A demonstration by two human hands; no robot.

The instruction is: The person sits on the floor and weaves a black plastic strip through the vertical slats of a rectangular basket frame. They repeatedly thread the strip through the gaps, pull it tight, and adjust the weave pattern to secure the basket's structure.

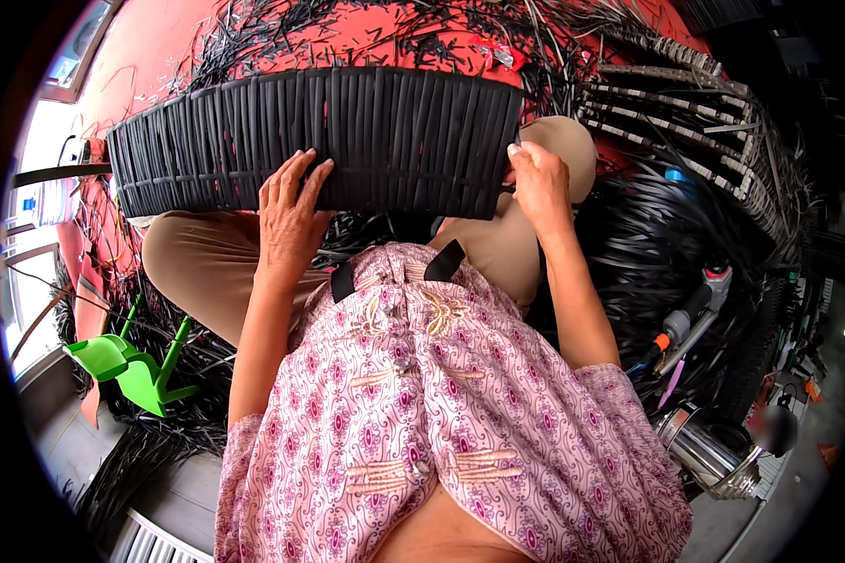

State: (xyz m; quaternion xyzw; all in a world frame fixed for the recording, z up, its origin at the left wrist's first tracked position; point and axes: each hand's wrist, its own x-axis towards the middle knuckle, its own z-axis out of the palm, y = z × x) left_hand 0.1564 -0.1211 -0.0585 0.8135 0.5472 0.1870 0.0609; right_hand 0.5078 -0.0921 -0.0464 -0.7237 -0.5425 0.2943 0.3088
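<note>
A long, curved panel of black woven strips point(385, 131) lies across my crossed legs. My left hand point(293, 202) is at its near edge, left of the middle. Its fingers, slightly apart, rest on the upper face, while the thumb is mostly hidden at the edge. At the panel's right end my right hand point(542, 183) is closed, with the thumb pressed against the corner. Its other fingers curl out of sight below. Whether a loose strip is also pinched there I cannot tell.
Loose black strips point(667, 235) heap up on the right and beyond the panel on a red surface point(141, 84). Rolled woven pieces point(667, 103) lie far right. A hand tool point(699, 310) and a metal canister point(709, 446) are at right, a small green plastic stool-like object point(141, 371) at left.
</note>
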